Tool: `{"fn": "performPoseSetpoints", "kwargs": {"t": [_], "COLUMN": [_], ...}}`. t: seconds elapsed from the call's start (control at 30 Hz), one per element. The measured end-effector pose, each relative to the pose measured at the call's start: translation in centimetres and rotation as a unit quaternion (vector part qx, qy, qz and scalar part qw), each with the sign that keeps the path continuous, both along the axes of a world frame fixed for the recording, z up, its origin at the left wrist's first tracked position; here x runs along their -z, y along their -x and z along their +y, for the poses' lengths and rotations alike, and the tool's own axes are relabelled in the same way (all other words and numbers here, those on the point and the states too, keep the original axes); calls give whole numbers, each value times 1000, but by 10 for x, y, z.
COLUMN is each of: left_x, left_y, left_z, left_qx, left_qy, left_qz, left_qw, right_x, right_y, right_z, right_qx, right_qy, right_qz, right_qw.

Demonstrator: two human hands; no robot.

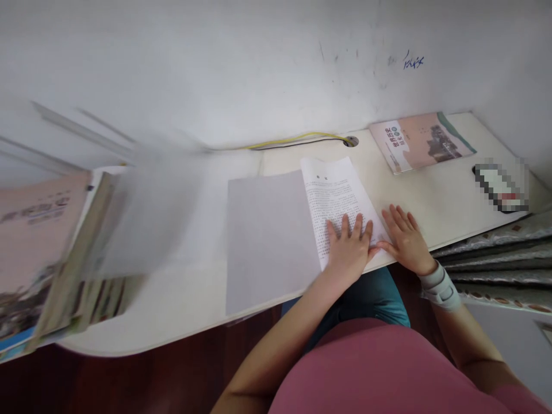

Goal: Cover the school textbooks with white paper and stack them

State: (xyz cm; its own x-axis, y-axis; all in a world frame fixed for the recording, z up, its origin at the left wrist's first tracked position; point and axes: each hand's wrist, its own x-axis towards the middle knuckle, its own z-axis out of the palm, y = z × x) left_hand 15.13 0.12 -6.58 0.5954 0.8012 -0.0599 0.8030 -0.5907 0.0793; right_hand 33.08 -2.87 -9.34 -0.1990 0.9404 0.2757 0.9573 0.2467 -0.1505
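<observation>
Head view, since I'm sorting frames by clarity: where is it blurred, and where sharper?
In the head view, the stacked books at left are smeared; in that head view, the hands, printed page and world history book are sharper; at the head view's right, pixelation masks a phone-like object.

The left hand lies flat and spread on a printed page adjoining a plain grey sheet; the right hand, above a pale wristband, rests at the page's right edge. On the white desk farther right lie a pink world history booklet and a pixelated phone. Blurred books show at far left
</observation>
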Motion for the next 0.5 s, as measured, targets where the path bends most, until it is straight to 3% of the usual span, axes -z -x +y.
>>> {"fn": "performPoseSetpoints", "kwargs": {"t": [0.13, 0.27, 0.4, 0.5], "left_x": [-4, -15, -27, -31], "left_y": [2, 8, 16, 13], "left_z": [-7, 3, 37, 78], "left_qx": [17, 46, 126, 124], "left_qy": [-4, 13, 60, 47], "left_qz": [8, 21, 30, 43], "left_qw": [1000, 999, 990, 990], "right_x": [2, 1, -2, -3], "right_y": [2, 3, 5, 7], "right_z": [1, 1, 0, -1], "right_qx": [11, 10, 5, 13], "right_qy": [-3, 2, 7, 0], "right_qz": [-22, -54, -77, -81], "right_qw": [1000, 999, 997, 997]}}
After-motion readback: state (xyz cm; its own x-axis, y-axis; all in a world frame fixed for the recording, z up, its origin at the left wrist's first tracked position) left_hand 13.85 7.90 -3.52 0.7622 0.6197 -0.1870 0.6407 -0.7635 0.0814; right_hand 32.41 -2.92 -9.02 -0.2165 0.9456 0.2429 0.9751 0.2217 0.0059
